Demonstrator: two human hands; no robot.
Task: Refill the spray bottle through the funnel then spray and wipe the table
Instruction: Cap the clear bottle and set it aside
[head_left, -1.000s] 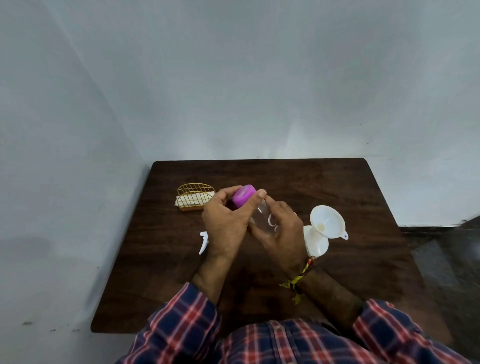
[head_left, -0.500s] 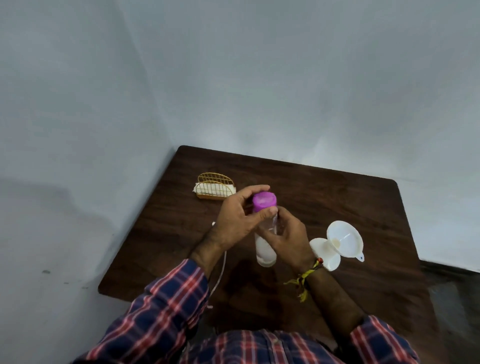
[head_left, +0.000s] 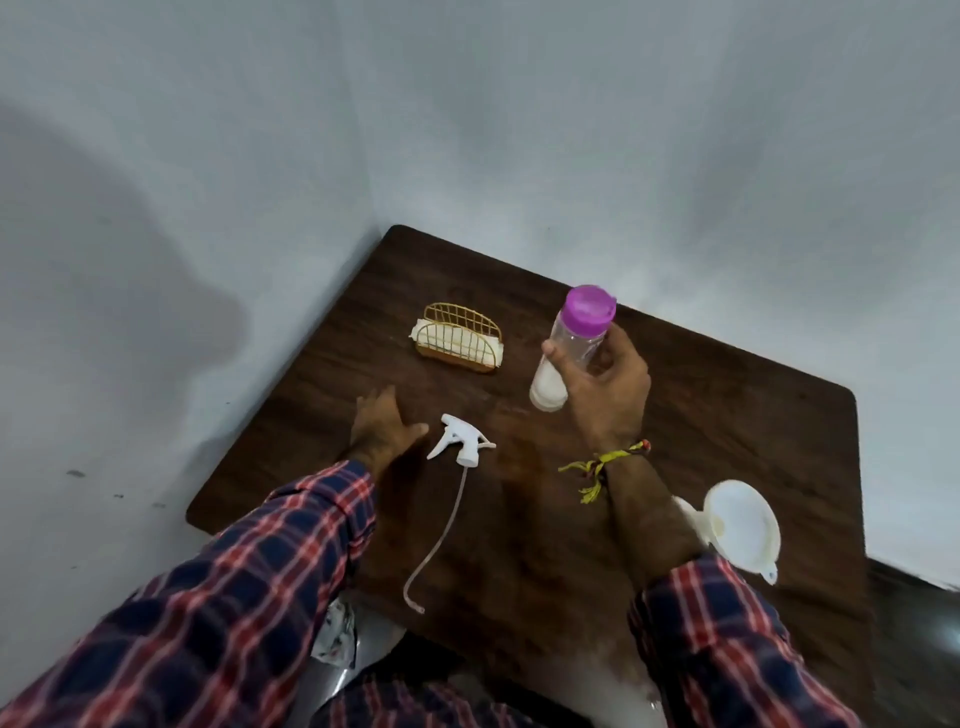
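Observation:
My right hand grips a clear bottle with a purple cap, held upright a little above the dark wooden table; white liquid fills its bottom. My left hand lies open on the table, fingers spread, just left of the white spray head, whose long dip tube trails toward me. A white funnel sits in the mouth of the white spray bottle at the right, mostly hidden behind my right forearm.
A gold wire holder with folded white cloth stands at the back left of the table. Grey walls close in behind and to the left. The table's near edge meets my lap.
My left hand has let go of the purple cap and dropped to the table beside the spray head. My right hand has carried the bottle up and back. The view swung left.

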